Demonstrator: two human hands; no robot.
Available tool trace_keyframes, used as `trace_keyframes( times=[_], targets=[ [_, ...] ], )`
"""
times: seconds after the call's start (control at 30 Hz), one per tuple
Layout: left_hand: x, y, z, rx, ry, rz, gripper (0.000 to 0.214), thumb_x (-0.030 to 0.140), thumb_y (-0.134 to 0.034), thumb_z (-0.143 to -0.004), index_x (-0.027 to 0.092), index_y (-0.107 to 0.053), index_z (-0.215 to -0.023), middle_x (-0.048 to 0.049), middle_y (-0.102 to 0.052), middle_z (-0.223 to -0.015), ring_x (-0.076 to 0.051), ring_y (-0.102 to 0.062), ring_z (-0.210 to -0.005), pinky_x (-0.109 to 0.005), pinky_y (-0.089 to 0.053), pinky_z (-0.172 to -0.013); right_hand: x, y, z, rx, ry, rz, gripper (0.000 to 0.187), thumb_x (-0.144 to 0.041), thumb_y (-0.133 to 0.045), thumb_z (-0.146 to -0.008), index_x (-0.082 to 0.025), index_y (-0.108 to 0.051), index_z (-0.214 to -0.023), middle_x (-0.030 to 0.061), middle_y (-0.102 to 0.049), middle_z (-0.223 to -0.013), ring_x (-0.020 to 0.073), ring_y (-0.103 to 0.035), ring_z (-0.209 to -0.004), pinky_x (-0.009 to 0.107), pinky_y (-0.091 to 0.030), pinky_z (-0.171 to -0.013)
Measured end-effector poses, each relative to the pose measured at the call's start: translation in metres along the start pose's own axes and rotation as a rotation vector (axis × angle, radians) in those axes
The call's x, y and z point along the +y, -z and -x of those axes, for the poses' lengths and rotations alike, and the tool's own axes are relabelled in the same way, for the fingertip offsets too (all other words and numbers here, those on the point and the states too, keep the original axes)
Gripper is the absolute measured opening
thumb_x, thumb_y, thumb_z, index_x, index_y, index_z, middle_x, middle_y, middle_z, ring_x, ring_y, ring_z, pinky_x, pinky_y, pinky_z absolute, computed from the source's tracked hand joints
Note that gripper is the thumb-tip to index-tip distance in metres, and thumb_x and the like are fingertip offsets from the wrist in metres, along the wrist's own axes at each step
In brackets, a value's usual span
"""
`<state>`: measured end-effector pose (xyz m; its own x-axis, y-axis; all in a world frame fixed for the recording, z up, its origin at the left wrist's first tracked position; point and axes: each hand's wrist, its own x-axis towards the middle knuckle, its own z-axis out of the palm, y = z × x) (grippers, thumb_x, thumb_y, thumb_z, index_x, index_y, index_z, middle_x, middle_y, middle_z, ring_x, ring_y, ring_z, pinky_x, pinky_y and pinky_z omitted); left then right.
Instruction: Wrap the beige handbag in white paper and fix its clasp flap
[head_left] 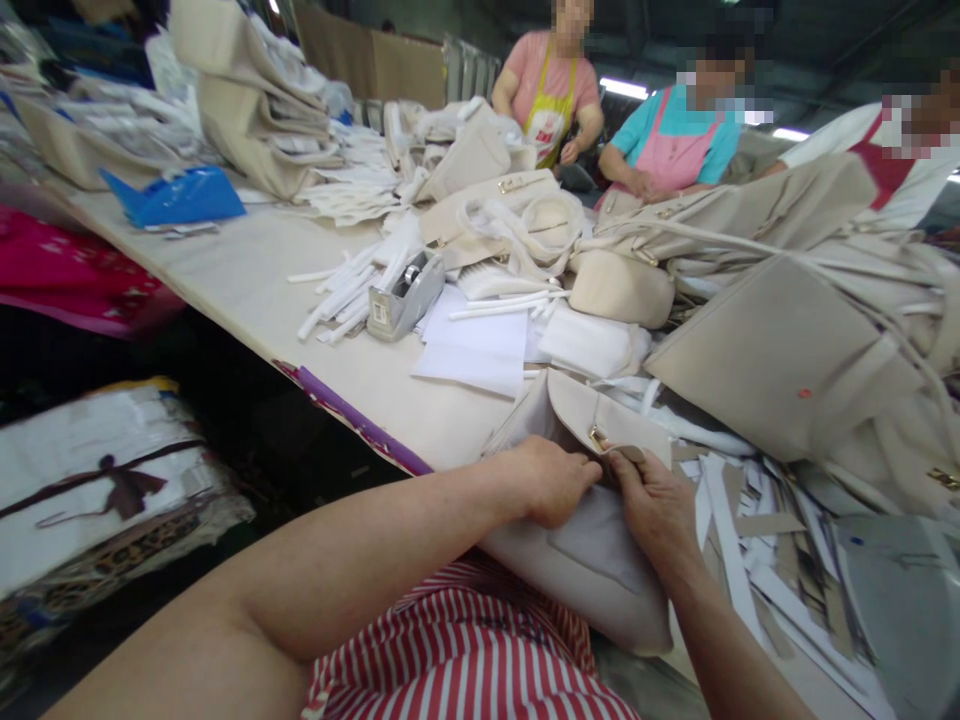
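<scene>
A cream handbag rests against my lap at the table's near edge, its flap lifted toward me. My left hand is closed on the bag just left of the gold clasp. My right hand pinches the flap's edge by the clasp with thumb and fingers. The two hands almost touch at the clasp.
A tape dispenser, white paper sheets and white strips lie mid-table. Cream bags pile up on the right, paper scraps beside me. Three people work at the far side. A blue bag lies far left.
</scene>
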<state>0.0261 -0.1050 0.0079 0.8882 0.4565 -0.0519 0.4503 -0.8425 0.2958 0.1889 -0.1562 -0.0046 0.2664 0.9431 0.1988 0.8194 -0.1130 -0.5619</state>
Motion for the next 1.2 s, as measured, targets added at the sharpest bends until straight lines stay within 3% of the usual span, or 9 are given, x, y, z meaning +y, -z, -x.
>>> trace_keyframes(
  times=[0.2, 0.4, 1.03, 1.13, 1.2],
  targets=[
    [0.010, -0.002, 0.015, 0.161, -0.034, -0.099, 0.022, 0.018, -0.040, -0.087, 0.014, -0.057, -0.100, -0.0098, -0.064, -0.104, -0.024, -0.066, -0.071, -0.034, -0.048, -0.049, -0.002, 0.006, -0.003, -0.018, 0.002, 0.009, 0.035, -0.051, -0.045, -0.083, -0.025, -0.068, -0.086, 0.0024, -0.072, -0.080, 0.0222, -0.064, -0.077, 0.030, -0.043, -0.067],
    [0.008, -0.014, 0.026, 0.293, -0.033, -0.161, 0.016, 0.018, -0.041, -0.087, 0.016, -0.057, -0.093, -0.0060, -0.064, -0.097, -0.022, -0.064, -0.060, -0.035, -0.047, -0.044, -0.002, 0.005, -0.003, 0.000, -0.026, 0.023, 0.035, -0.050, -0.046, -0.082, -0.026, -0.069, -0.093, 0.0031, -0.073, -0.084, 0.0231, -0.064, -0.080, 0.030, -0.043, -0.067],
    [0.002, -0.020, 0.033, 0.346, -0.028, -0.109, 0.014, 0.016, -0.044, -0.086, 0.015, -0.058, -0.090, -0.0054, -0.062, -0.090, -0.021, -0.062, -0.065, -0.034, -0.050, -0.051, -0.007, 0.005, -0.008, -0.024, -0.076, 0.121, 0.035, -0.052, -0.046, -0.081, -0.026, -0.069, -0.090, 0.0031, -0.072, -0.080, 0.0238, -0.064, -0.079, 0.031, -0.043, -0.066],
    [0.000, -0.025, 0.033, 0.358, -0.041, -0.094, 0.014, 0.016, -0.044, -0.087, 0.015, -0.058, -0.091, -0.0075, -0.063, -0.094, -0.021, -0.063, -0.072, -0.034, -0.052, -0.057, -0.005, 0.003, -0.005, -0.020, -0.026, 0.181, 0.035, -0.052, -0.046, -0.083, -0.026, -0.068, -0.089, 0.0030, -0.072, -0.080, 0.0235, -0.064, -0.076, 0.030, -0.044, -0.065],
    [-0.001, -0.029, 0.034, 0.374, -0.044, -0.084, 0.015, 0.017, -0.044, -0.087, 0.014, -0.058, -0.093, -0.0094, -0.063, -0.100, -0.021, -0.064, -0.077, -0.034, -0.053, -0.061, -0.003, -0.002, -0.002, 0.003, 0.081, 0.234, 0.038, -0.051, -0.042, -0.086, -0.024, -0.068, -0.092, 0.0050, -0.072, -0.085, 0.0236, -0.065, -0.078, 0.031, -0.045, -0.067]
  ],
)
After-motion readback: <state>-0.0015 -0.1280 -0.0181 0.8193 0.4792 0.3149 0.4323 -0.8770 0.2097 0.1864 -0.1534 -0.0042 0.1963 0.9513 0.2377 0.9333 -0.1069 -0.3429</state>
